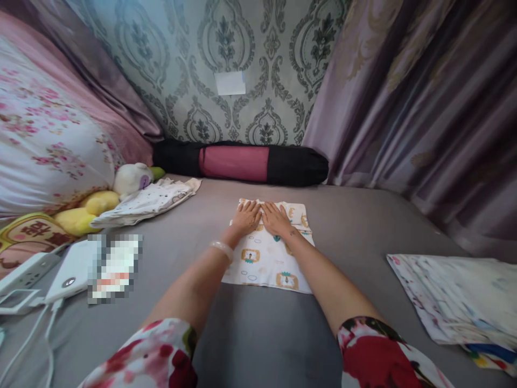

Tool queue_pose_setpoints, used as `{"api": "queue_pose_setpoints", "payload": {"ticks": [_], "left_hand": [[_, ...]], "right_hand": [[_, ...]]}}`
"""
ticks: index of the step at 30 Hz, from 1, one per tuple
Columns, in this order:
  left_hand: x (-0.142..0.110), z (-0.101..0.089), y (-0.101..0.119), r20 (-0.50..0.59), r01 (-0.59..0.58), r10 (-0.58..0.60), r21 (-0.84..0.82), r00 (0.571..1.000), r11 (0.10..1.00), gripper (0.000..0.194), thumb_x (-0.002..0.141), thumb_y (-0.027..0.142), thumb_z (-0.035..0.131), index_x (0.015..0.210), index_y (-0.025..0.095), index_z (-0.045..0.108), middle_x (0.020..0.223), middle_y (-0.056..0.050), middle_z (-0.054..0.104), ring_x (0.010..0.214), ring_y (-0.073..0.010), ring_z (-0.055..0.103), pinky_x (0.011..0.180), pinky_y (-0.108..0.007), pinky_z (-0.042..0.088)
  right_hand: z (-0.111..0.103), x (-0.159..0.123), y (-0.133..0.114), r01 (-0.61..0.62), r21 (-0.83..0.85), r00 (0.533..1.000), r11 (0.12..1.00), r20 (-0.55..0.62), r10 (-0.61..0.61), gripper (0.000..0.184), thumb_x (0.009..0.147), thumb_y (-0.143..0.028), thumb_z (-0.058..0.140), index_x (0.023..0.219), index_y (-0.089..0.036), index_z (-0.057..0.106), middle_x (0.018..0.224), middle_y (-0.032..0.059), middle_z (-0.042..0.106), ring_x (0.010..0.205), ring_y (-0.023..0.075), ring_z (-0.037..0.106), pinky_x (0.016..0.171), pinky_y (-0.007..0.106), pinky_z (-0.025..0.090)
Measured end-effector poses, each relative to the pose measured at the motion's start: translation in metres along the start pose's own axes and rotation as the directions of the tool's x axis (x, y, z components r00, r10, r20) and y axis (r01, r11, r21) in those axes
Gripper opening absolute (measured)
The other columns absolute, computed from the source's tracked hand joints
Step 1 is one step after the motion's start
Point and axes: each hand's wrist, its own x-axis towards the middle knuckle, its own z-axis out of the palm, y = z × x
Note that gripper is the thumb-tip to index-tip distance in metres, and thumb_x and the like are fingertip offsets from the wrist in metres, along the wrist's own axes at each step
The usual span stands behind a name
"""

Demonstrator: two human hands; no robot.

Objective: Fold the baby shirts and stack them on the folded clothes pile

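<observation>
A white cloth point(264, 264) with yellow animal faces and small green marks lies on the grey bed sheet in front of me. Its far part looks folded over into a band; whether it is a garment I cannot tell. My left hand point(245, 218) rests palm down on the far left of this cloth, fingers stretched forward. Beside it, my right hand point(276, 218) presses flat on the same far band, the fingertips of both hands nearly meeting. A pale bangle point(223, 249) circles my left wrist. Both hands cover part of the cloth's far edge.
Folded spotted clothing point(151, 202) and plush toys point(97, 205) lie left, near a white power bank point(75, 272) with cables and a power strip point(30, 272). A folded cloth pile point(456, 296) is at right. A black and maroon long bag point(234, 163) lies against the wall.
</observation>
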Motion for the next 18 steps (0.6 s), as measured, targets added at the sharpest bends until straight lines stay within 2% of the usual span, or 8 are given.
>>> {"api": "queue_pose_setpoints", "payload": {"ticks": [6,8,11,15,18], "left_hand": [[0.006,-0.011,-0.010,0.096,-0.050,0.051,-0.016,0.994,0.999,0.048,0.100,0.038,0.026,0.141,0.020,0.041,0.152,-0.011,0.039,0.140,-0.0237,0.034,0.114,-0.046,0.025],[0.005,-0.014,-0.014,0.078,-0.048,0.048,-0.003,0.996,0.999,0.046,0.100,0.039,0.028,0.138,0.020,0.045,0.150,-0.011,0.040,0.139,-0.0225,0.035,0.115,-0.045,0.024],[0.001,-0.014,-0.019,0.041,0.026,-0.026,-0.002,0.999,1.000,0.047,0.100,0.039,0.026,0.139,0.019,0.044,0.152,-0.013,0.038,0.141,-0.0241,0.031,0.115,-0.048,0.023],[-0.003,-0.006,-0.022,0.068,0.075,-0.073,-0.040,0.995,0.996,0.051,0.100,0.041,0.022,0.144,0.019,0.037,0.154,-0.012,0.035,0.144,-0.0251,0.027,0.114,-0.047,0.024],[-0.003,-0.003,-0.023,0.075,0.069,-0.065,-0.043,0.995,0.997,0.053,0.100,0.041,0.021,0.145,0.017,0.037,0.155,-0.013,0.033,0.144,-0.0257,0.026,0.114,-0.046,0.024]], "right_hand": [[-0.017,-0.003,0.003,-0.041,0.042,0.992,0.998,0.121,0.036,0.056,0.101,-0.038,0.017,0.151,-0.018,0.031,0.158,0.0064,0.026,0.146,0.0212,0.019,0.118,0.048,0.010],[-0.021,-0.008,0.009,-0.083,0.015,0.993,0.996,0.083,0.081,0.056,0.101,-0.039,0.018,0.150,-0.017,0.033,0.158,0.0084,0.027,0.146,0.0227,0.019,0.118,0.050,0.008],[-0.021,-0.017,0.019,-0.138,-0.029,0.990,0.990,0.024,0.138,0.055,0.100,-0.038,0.021,0.149,-0.016,0.035,0.157,0.0100,0.028,0.146,0.0239,0.019,0.117,0.050,0.008],[-0.018,-0.024,0.025,-0.146,-0.035,0.989,0.989,-0.005,0.146,0.053,0.100,-0.037,0.023,0.149,-0.019,0.036,0.157,0.0076,0.029,0.145,0.0224,0.020,0.117,0.048,0.011],[-0.016,-0.024,0.024,-0.145,-0.036,0.989,0.989,-0.028,0.144,0.053,0.100,-0.036,0.024,0.148,-0.019,0.036,0.157,0.0076,0.030,0.145,0.0217,0.020,0.117,0.047,0.011]]}}
